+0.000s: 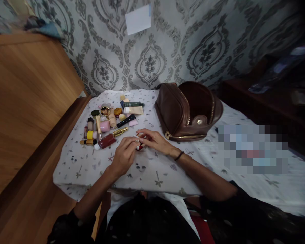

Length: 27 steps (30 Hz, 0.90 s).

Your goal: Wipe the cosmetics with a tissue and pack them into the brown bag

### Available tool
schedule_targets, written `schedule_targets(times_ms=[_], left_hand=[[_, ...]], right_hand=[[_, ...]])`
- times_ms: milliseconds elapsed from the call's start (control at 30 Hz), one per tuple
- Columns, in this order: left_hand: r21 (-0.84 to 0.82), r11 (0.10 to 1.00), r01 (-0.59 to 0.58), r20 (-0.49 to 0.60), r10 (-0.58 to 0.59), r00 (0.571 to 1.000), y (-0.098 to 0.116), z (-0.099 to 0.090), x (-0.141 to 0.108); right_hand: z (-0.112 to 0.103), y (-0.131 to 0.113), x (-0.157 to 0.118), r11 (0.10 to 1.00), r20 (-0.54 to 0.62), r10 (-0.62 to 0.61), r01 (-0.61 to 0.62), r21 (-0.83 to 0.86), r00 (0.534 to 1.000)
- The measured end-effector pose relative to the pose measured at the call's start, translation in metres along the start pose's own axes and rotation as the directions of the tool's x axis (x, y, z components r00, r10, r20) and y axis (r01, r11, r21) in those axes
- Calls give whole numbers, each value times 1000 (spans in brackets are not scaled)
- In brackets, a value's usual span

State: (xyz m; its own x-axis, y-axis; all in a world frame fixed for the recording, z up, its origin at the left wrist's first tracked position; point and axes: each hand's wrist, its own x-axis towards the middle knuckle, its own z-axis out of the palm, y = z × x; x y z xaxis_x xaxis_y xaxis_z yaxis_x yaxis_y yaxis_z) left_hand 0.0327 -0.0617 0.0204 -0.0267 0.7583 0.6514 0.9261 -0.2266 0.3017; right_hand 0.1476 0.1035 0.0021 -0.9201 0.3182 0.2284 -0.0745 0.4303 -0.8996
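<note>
My left hand (124, 153) is closed, its fingertips pinching at a small dark red item (140, 147) with a whitish part near the top. From the other side my right hand (154, 140) curls its fingers round the same item. The fingers cover most of it, so its kind cannot be made out. To the left of my hands lies a bottle of red liquid (107, 141), with a gold tube (120, 131) by its upper end. A black squeeze tube (125, 120) rests just beyond. A brown leather toiletry bag (174, 110) stands unzipped behind my right hand.
Several cosmetics cluster on the patterned tablecloth (157, 169), among them a pink jar (105, 126), a yellow-lidded jar (92, 135) and a cream tube (134, 110). A wooden cabinet (33, 81) borders the left side. A clear plastic bottle (277, 71) lies on dark furniture at right.
</note>
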Motion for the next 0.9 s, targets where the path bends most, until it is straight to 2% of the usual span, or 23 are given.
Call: schedule_targets(times_ms=[133, 300, 533, 733, 900], left_hand=[[63, 995, -75, 2, 75, 997, 0, 2, -1], [129, 979, -155, 14, 155, 988, -4, 3, -3], [70, 977, -199, 87, 193, 977, -2, -3, -7], [-27, 996, -87, 59, 88, 994, -5, -6, -11], [-69, 997, 42, 17, -41, 999, -13, -4, -8]], right_hand=[[1, 1, 0, 999, 20, -7, 6, 53, 1000], [2, 3, -1, 998, -33, 18, -16, 61, 999], [4, 1, 3, 959, -25, 222, -213, 188, 975], [2, 2, 7, 937, 18, 267, -264, 230, 964], [-2, 3, 6, 944, 67, 211, -221, 246, 975]])
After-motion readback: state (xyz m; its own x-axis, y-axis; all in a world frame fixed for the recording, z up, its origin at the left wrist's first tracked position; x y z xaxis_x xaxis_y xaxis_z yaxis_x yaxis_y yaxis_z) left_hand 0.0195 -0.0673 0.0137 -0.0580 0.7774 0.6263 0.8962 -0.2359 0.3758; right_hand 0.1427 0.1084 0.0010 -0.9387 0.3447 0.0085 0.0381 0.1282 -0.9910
